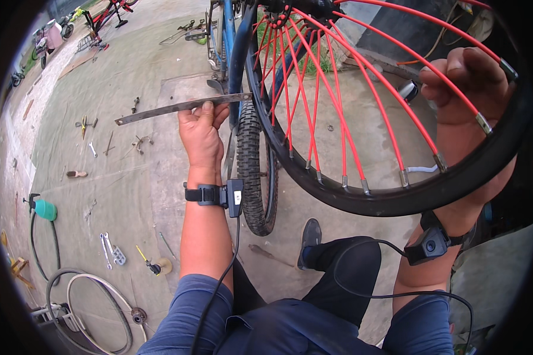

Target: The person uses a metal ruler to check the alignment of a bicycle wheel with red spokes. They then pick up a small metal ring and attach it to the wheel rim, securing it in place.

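My left hand (205, 121) grips a long, flat, dark metal bar (149, 110), held crosswise with its right end at the blue bicycle frame (236, 47). A large wheel (391, 202) with red spokes and a black rim fills the upper right. My right hand (468, 77) is raised behind those spokes at the wheel's right side, fingers curled; what they hold is hidden. Below the frame, a knobby tyre (249, 157) stands just right of my left wrist.
Wrenches (107, 251), a brush (77, 174), small tools and parts lie on the ground sheet at left. A green pump sprayer (45, 209) and a loose rim with hose (127, 319) are near the left edge. Other bicycles (103, 16) stand at back left.
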A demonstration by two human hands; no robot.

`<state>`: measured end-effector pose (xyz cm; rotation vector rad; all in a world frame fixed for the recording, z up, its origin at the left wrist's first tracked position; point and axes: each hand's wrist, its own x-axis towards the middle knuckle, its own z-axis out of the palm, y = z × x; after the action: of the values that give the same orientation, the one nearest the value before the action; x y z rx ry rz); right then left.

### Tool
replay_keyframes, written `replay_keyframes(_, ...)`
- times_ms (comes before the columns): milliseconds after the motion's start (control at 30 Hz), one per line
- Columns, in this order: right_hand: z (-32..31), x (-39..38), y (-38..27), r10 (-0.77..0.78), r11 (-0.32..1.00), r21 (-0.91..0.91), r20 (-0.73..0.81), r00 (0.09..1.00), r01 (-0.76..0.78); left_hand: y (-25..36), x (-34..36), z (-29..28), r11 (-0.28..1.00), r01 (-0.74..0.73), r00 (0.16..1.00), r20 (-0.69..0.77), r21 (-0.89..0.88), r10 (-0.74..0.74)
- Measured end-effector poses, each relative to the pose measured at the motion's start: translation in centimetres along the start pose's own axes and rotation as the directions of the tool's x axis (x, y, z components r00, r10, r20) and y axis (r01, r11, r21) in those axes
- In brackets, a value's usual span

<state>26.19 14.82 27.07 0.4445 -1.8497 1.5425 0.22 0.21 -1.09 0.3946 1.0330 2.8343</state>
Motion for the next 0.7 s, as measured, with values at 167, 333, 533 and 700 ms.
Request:
replay_keyframes(167, -0.4, -2.5, 8.4, 0.411, 0.886, -0.141, -0.206, 0.888, -0.442, -0.4, -0.1, 0.4, 1.0, 0.016, 1.0, -0.011, -0.004, -0.016)
replay_keyframes(333, 0.2, -4.8, 14.6, 0.598, 0.764, -0.223, -0.108, 0.794, -0.606, -0.4, -0.1, 0.6, 1.0, 0.011, 1.0, 0.005, 0.018, -0.011)
replay_keyframes(533, 1.6, -4.2, 17.2, 0.681, 0.719, -0.199, 0.008, 0.732, -0.666, -0.2, -0.2, 0.4, 1.0, 0.002, 0.999, 0.032, 0.021, -0.003)
replay_keyframes(700, 1.4, -3.7, 18.3, 0.719, 0.692, -0.182, 0.084, 0.69, -0.698, -0.3, -0.2, 0.4, 1.0, 0.0, 0.999, 0.042, 0.015, -0.001)
